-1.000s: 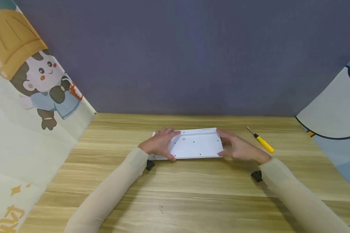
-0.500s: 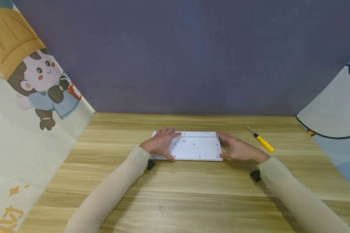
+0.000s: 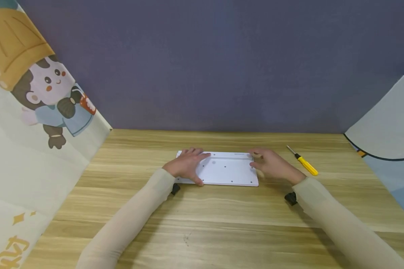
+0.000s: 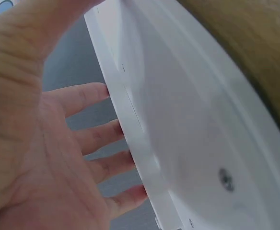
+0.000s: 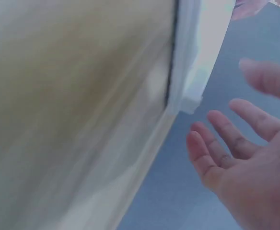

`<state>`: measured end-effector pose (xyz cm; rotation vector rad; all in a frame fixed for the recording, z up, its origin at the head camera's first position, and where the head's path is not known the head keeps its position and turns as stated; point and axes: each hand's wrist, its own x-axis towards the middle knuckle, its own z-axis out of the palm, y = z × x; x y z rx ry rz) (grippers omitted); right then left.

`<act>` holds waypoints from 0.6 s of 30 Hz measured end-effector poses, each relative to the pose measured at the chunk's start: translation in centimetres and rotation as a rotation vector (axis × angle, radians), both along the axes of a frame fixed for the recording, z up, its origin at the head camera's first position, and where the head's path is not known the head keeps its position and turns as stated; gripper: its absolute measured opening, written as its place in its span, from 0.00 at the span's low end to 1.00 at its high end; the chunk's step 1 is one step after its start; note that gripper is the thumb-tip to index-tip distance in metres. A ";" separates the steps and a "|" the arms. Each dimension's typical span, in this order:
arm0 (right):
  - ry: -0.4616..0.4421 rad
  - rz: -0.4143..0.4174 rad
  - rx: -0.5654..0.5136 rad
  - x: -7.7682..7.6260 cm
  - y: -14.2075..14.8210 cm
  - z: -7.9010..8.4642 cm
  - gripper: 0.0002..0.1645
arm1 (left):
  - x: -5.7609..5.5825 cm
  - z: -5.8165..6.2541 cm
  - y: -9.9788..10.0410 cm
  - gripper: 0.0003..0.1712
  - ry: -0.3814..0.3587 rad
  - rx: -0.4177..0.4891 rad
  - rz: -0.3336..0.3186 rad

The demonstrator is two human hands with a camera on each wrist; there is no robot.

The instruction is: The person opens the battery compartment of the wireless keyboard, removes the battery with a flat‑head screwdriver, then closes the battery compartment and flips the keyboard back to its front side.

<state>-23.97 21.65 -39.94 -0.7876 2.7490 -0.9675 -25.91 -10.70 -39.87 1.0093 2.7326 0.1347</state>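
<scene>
A white keyboard lies underside up on the wooden table, with small dark screws dotted over its back and a raised strip along the far edge. Across its left part, my left hand grips it, thumb at the near edge and fingers at the far edge. In the left wrist view those fingertips touch the keyboard's rim. My right hand hovers by the right end. Its fingers are loosely bent and apart from the keyboard in the right wrist view, holding nothing.
A screwdriver with a yellow handle lies to the right of the right hand, its tip toward the back. A dark wall panel rises behind the table. Cartoon-printed cloth hangs at the left side.
The keyboard's right end has come down flat onto the table. My right hand has let go of that end and shifted slightly up and back; the left hand keeps its grip.
</scene>
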 end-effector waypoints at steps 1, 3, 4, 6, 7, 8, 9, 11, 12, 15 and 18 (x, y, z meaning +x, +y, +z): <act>0.008 -0.005 -0.015 -0.2 -0.3 0.2 0.29 | 0.0 0.0 0.0 0.64 -0.004 -0.003 0.001; 0.021 0.000 -0.023 -0.7 -0.9 0.5 0.27 | 0.0 0.1 0.1 0.64 -0.011 -0.007 0.000; 0.029 0.009 -0.021 -1.0 -1.3 0.6 0.26 | 0.1 0.1 0.1 0.64 -0.015 -0.007 0.000; 0.029 0.013 -0.014 -1.5 -2.0 0.8 0.25 | 0.1 0.1 0.1 0.64 -0.017 -0.003 0.001; 0.024 0.010 -0.012 -1.8 -2.3 0.8 0.24 | 0.1 0.1 0.1 0.64 -0.018 0.000 0.002; 0.022 0.007 -0.008 -2.1 -2.5 0.7 0.24 | 0.1 0.0 0.0 0.64 -0.017 0.002 0.003; 0.016 0.005 -0.011 -2.4 -2.7 0.6 0.23 | 0.1 0.0 0.0 0.64 -0.017 0.007 0.004; 0.009 -0.002 -0.015 -3.1 -2.9 0.3 0.22 | 0.1 -0.1 0.0 0.64 -0.012 0.013 0.005; 0.008 -0.001 -0.015 -3.4 -3.0 0.1 0.21 | 0.2 -0.2 -0.1 0.64 -0.012 0.015 0.006; -0.002 -0.003 -0.012 -4.1 -3.2 -0.4 0.19 | 0.3 -0.4 -0.2 0.64 -0.010 0.021 0.014; -0.019 -0.018 -0.012 -4.4 -3.5 -0.6 0.17 | 0.4 -0.4 -0.4 0.64 -0.021 0.036 0.023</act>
